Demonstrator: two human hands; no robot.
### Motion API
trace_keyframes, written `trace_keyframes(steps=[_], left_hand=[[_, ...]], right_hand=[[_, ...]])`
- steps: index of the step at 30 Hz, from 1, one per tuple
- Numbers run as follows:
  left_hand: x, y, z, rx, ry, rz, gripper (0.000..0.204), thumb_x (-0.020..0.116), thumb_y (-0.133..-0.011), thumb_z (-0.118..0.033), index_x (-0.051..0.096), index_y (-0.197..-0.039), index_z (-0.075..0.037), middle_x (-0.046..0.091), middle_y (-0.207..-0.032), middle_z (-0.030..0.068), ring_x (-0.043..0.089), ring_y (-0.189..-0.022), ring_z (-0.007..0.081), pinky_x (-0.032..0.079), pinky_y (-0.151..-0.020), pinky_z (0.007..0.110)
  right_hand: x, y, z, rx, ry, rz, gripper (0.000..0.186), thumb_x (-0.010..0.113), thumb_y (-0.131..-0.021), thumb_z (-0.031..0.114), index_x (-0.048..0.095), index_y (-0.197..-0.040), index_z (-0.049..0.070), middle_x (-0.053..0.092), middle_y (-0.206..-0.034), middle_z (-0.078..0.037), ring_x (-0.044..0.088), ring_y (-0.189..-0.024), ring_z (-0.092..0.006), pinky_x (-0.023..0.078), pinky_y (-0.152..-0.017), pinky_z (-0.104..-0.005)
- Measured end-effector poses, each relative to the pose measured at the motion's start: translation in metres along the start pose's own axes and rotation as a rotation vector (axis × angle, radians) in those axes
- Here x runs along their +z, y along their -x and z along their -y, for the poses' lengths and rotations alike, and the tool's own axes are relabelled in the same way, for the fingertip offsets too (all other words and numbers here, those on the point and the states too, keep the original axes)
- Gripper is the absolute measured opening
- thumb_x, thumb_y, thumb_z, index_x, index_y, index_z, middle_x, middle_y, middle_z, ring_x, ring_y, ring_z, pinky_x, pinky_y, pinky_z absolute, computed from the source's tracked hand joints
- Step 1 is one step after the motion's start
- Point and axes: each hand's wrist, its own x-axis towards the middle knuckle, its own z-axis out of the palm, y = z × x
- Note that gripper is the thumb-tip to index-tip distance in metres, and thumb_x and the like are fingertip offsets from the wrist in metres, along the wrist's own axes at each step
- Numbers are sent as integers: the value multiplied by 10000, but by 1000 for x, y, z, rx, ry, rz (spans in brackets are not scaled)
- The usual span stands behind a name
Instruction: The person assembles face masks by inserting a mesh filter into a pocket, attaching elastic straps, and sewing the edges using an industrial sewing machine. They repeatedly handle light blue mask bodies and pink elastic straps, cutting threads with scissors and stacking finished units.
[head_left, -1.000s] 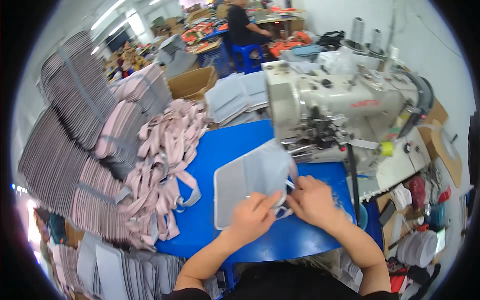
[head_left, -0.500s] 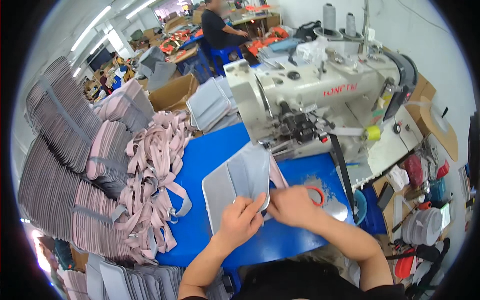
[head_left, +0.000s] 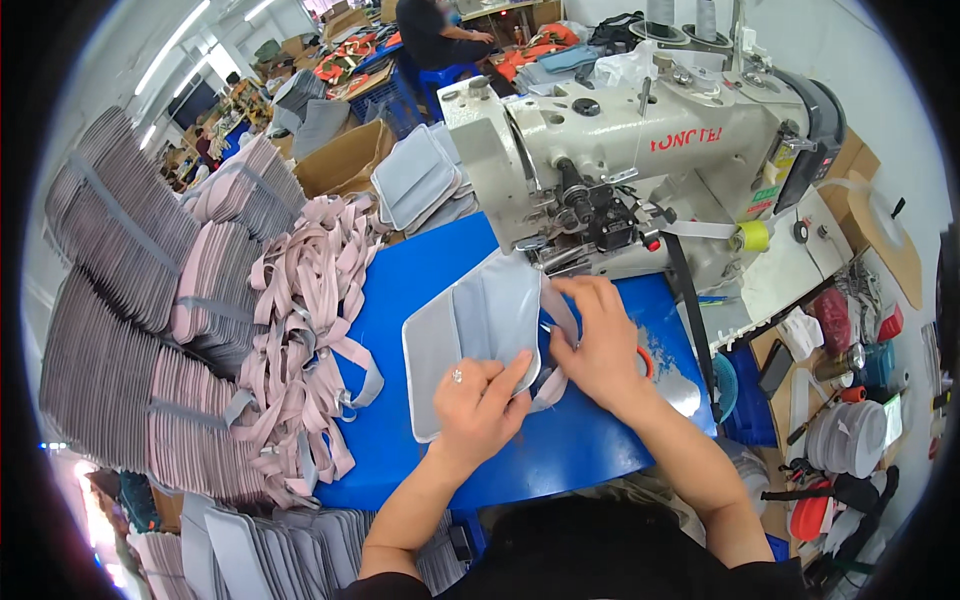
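One grey fabric panel (head_left: 481, 325) lies mid-frame on the blue table (head_left: 385, 470). The left hand (head_left: 478, 405) holds its lower right corner, thumb and forefinger closed there. The right hand (head_left: 602, 345) curls its fingers beside a pink strap (head_left: 561, 312); whether they grip it, I cannot tell.

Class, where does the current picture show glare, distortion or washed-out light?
Head view: pale glare on the blue table beside the right forearm; head view: the table's front edge looks bowed, corners go black; head view: light at lower left washes out.
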Motion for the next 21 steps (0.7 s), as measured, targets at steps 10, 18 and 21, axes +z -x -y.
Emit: trace_keyframes(steps=[10, 18, 21], left_hand=[[-1, -11, -8, 107, -54, 85, 559, 813, -664, -82, 799, -1219, -144, 548, -804, -13, 546, -650, 158, 414, -594, 320], [-1, -19, -9, 275, -89, 177, 479, 755, -727, -89, 790, -1205, -85, 503, -787, -2, 545, -669, 157, 417, -582, 326], [8, -24, -7, 321, -74, 257, 471, 744, -738, -97, 773, -1204, -42, 488, -791, 5, 539, -674, 159, 427, -579, 328]], right_hand=[[4, 31, -29, 330, -503, 168, 437, 722, -779, -7, 736, -1216, 1, 610, -912, -59, 610, -788, -166, 512, -752, -301], [6, 52, -28, 488, -817, 177, 287, 736, -855, 16, 794, -1136, 8, 598, -841, 4, 547, -775, -90, 453, -701, -269], [-1, 50, -28, 434, -704, 152, 256, 761, -874, 41, 802, -1124, 11, 629, -844, 9, 549, -775, -82, 445, -686, -266]])
